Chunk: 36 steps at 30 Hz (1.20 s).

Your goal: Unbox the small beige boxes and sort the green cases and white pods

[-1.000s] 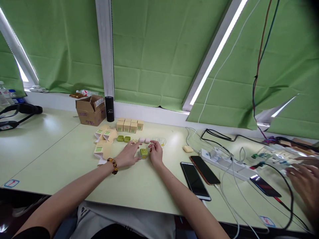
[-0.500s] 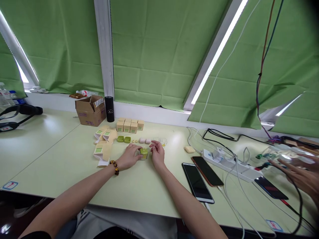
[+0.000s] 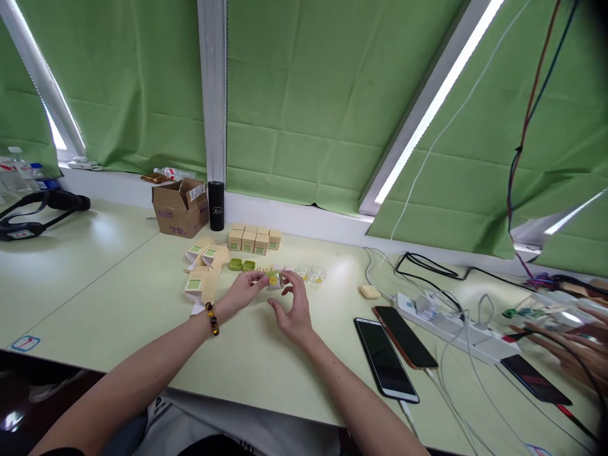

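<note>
My left hand [image 3: 241, 294], with a beaded bracelet at the wrist, pinches a small clear container with a green top [image 3: 274, 280] just above the table. Something yellow shows inside it. My right hand [image 3: 295, 311] is at the container's right side, index fingertip at its edge and thumb held apart below. Beyond lie two small green square cups [image 3: 242, 265], with tiny yellow pieces [image 3: 264, 269] beside them. Clear containers [image 3: 311, 274] stand to the right. Pinkish pieces behind my fingers are mostly hidden.
Small kraft boxes [image 3: 254, 240] stand in rows at the back, near a black tumbler [image 3: 216, 206] and an open carton [image 3: 180, 209]. Unfolded boxes [image 3: 204, 278] lie left. Phones [image 3: 387, 359], a power strip [image 3: 456, 326] and cables fill the right, near another person's hand [image 3: 565, 348].
The container has been lifted and tilted, showing yellow inside. My right hand has opened and come to its right side. The whole view has shifted slightly.
</note>
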{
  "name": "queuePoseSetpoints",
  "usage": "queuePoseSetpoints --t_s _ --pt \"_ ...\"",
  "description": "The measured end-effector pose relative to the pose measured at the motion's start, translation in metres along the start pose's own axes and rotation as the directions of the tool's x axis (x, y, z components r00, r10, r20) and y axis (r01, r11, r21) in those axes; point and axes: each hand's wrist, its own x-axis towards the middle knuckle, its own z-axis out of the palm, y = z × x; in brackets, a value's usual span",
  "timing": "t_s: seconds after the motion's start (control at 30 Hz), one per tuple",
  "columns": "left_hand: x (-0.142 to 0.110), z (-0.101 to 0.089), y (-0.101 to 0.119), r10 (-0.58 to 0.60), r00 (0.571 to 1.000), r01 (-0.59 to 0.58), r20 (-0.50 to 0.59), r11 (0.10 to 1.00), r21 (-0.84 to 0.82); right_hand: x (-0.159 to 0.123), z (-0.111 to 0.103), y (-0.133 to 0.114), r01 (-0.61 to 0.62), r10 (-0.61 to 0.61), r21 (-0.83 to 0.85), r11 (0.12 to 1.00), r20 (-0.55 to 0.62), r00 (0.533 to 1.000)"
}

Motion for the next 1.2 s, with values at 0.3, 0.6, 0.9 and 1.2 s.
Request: queuePoseSetpoints --t_s 0.3,0.6,0.9,1.2 --pt "-0.003 0.012 -0.014 -0.042 0.987 0.049 -0.152 0.998 0.043 -0.003 0.002 0.008 -0.043 0.043 -0.023 0.999 -0.008 0.999" --pt "-0.015 0.014 -0.008 0.143 0.974 -0.101 -0.176 0.968 0.23 -0.002 0.003 0.006 -0.162 0.163 0.198 0.967 0.012 0.987" --pt "-0.016 0.012 -0.001 0.219 0.963 -0.204 -0.154 0.973 0.11 0.005 0.0 0.011 -0.377 0.361 0.584 0.719 0.149 0.92" --pt "-0.017 0.012 0.0 0.192 0.967 -0.165 -0.169 0.972 0.165 0.015 -0.014 0.014 -0.461 0.448 0.677 0.574 0.211 0.869"
